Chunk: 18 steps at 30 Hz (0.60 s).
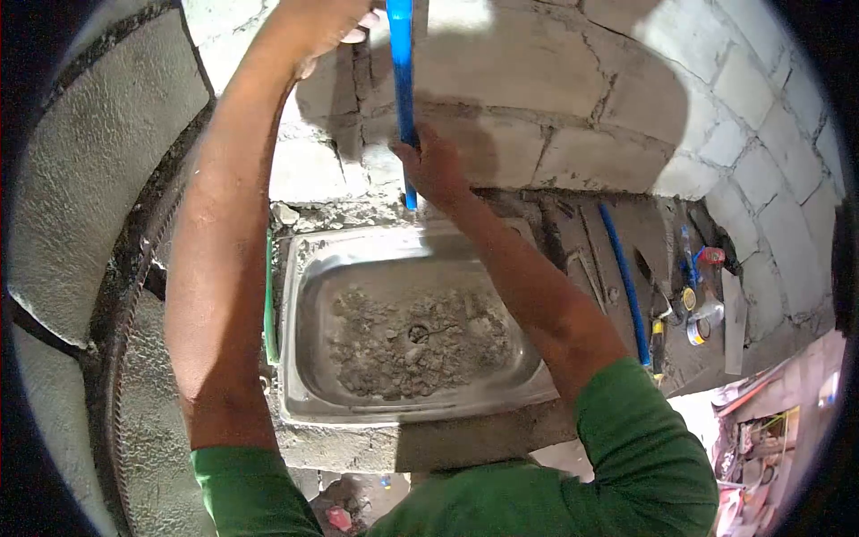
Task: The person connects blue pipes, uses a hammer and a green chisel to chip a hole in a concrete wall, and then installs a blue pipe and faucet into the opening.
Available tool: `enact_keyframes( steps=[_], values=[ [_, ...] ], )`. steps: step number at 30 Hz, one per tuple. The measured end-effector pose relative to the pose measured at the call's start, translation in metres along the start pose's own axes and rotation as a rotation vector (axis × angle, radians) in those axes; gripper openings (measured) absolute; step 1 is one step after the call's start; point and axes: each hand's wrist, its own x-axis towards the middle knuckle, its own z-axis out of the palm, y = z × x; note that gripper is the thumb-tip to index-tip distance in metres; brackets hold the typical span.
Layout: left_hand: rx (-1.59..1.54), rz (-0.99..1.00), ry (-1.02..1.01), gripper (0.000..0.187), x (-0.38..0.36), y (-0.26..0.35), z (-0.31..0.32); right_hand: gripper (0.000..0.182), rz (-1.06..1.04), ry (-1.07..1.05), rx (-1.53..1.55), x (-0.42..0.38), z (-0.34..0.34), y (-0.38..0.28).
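Note:
A blue pipe point(402, 80) stands nearly upright against the block wall, its lower end just above the back rim of the sink. My right hand point(433, 166) is wrapped round the pipe near its lower end. Higher up, at the top edge of the view, my left hand point(327, 25) is beside the pipe's upper part; its fingers are partly cut off and whether they touch the pipe is unclear. Below my forearms lies a metal sink point(300, 410) with grey rubble point(403, 353) around its drain.
On the counter point(573, 215) to the right lie another blue pipe point(625, 282), a hacksaw point(586, 268), a trowel point(658, 286), a clear bottle point(709, 309) and a flat metal strip point(734, 322). A green pipe point(270, 304) is left of the sink. Block walls point(510, 72) rise behind.

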Motion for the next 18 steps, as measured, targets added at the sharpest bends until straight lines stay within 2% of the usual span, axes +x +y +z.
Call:
enact_keyframes(
  steps=[1,4,5,6,8,9,12,14,15,16,18],
  values=[
    [0.015,-0.009,0.005,0.043,0.000,-0.005,0.000,0.036,0.012,-0.007,0.021,0.003,0.008,0.003],
    [0.093,0.051,0.001,0.038,0.007,-0.029,0.004,0.037,0.061,-0.007,0.051,0.008,0.030,0.015],
    [0.033,0.106,-0.025,0.049,0.007,-0.034,0.005,0.038,0.105,0.004,0.063,0.008,0.035,0.020],
    [0.035,0.108,-0.019,0.049,0.009,-0.044,0.005,0.038,0.099,0.003,0.064,0.009,0.038,0.025],
    [-0.180,0.112,-0.015,0.073,0.012,-0.061,0.006,0.030,0.004,0.064,-0.039,0.009,0.043,0.036],
    [-0.155,-0.027,0.055,0.089,0.001,-0.045,0.004,0.030,-0.004,0.067,-0.038,0.008,0.047,0.040],
    [-0.140,-0.064,0.024,0.083,-0.018,-0.010,-0.024,0.033,0.030,0.083,-0.061,0.011,0.052,0.045],
    [-0.307,0.101,0.128,0.072,-0.024,-0.009,-0.039,0.036,0.056,0.009,-0.117,0.012,0.054,0.044],
    [-0.417,0.172,0.102,0.062,-0.028,0.001,-0.047,0.036,0.055,0.010,-0.116,0.012,0.059,0.049],
    [-0.342,0.219,0.208,0.062,-0.033,0.011,-0.046,0.037,0.024,0.059,-0.139,0.011,0.064,0.054],
    [-0.146,0.470,0.116,0.068,-0.021,0.014,-0.058,0.037,-0.006,0.106,-0.155,0.007,0.074,0.064]
  ],
)
